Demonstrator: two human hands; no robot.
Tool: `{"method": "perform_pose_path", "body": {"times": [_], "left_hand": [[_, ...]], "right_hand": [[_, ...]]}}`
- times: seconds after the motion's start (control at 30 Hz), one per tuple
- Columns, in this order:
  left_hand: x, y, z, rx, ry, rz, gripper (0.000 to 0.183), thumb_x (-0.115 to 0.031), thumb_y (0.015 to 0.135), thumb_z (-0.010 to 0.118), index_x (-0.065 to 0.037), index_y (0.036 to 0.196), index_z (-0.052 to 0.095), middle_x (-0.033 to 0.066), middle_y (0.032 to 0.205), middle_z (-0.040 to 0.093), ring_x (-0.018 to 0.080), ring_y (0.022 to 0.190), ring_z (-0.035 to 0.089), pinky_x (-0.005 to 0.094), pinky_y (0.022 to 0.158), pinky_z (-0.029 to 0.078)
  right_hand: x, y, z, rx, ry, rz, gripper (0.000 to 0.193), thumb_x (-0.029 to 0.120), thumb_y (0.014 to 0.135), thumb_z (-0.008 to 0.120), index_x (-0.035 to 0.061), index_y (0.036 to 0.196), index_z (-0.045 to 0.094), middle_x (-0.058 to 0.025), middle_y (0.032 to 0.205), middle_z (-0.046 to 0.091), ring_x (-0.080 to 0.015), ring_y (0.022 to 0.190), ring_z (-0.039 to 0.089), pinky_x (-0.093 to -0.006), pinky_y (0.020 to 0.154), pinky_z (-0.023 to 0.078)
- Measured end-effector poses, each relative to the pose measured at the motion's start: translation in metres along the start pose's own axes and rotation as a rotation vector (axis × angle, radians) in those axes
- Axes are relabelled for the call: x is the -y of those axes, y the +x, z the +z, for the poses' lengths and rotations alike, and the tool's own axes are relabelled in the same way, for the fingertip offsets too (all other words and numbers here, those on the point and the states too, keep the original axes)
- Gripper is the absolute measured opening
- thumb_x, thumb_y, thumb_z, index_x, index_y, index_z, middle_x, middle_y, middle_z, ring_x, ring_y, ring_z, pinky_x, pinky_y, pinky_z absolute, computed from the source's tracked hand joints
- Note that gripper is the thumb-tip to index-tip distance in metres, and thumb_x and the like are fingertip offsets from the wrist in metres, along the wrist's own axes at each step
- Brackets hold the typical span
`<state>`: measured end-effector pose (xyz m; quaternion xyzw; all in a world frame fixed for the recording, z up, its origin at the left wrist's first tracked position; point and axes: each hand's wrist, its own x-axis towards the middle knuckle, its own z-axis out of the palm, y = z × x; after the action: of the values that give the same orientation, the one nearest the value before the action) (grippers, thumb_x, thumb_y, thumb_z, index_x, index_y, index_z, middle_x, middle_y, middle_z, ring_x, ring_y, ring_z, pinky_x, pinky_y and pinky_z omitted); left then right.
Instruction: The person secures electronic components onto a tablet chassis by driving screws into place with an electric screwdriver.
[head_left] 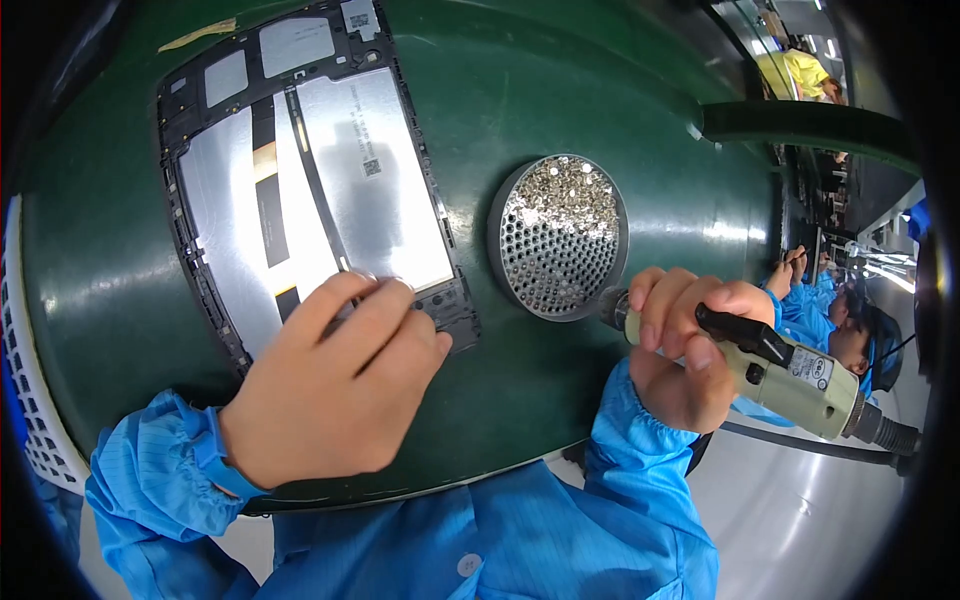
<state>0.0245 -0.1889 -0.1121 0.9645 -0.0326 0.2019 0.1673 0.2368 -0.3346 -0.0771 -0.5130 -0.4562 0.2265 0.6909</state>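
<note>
On the green work surface lies an open tablet chassis, black-framed with silver plates and a dark strip down its middle. My left hand rests over its near end, fingers bent and fingertips drawn together at the lower end of the strip. Whatever those fingertips hold or press is hidden beneath them. In my right hand is a pale green electric screwdriver with a black lever, tilted so its nose points left. That nose is at the lower right rim of a round grey screw tray. Small silver screws are heaped at the tray's far side; others sit in its holes.
A tan strip lies beyond the tablet's far left corner. White perforated plastic stands along the left edge. A dark green bar crosses at the right. Beyond it, a co-worker in blue sits close to the screwdriver's rear.
</note>
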Motion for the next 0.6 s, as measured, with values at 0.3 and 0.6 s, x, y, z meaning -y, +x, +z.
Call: {"method": "perform_pose_path", "body": {"times": [0.3, 0.6], "left_hand": [[-0.008, -0.001, 0.002, 0.101, -0.089, -0.157, 0.034, -0.01, 0.07, 0.065, -0.009, 0.103, 0.069, 0.0195, 0.121, 0.055, 0.0343, 0.119, 0.05, 0.0499, 0.101, 0.038], [-0.005, -0.005, -0.002, 0.108, -0.083, -0.133, 0.03, -0.014, 0.074, 0.062, -0.008, 0.103, 0.068, 0.0212, 0.122, 0.054, 0.0376, 0.12, 0.048, 0.0527, 0.102, 0.035]], "right_hand": [[0.001, -0.009, -0.01, 0.033, 0.004, -0.024, 0.033, 0.009, 0.081, 0.059, 0.0006, 0.111, 0.048, -0.0056, 0.063, 0.049, -0.0183, 0.057, 0.05, -0.0398, 0.064, 0.044], [0.024, -0.005, 0.002, 0.033, 0.008, -0.102, 0.037, 0.016, 0.083, 0.06, 0.0065, 0.116, 0.048, -0.0035, 0.064, 0.051, -0.0173, 0.059, 0.052, -0.0383, 0.064, 0.044]]}}
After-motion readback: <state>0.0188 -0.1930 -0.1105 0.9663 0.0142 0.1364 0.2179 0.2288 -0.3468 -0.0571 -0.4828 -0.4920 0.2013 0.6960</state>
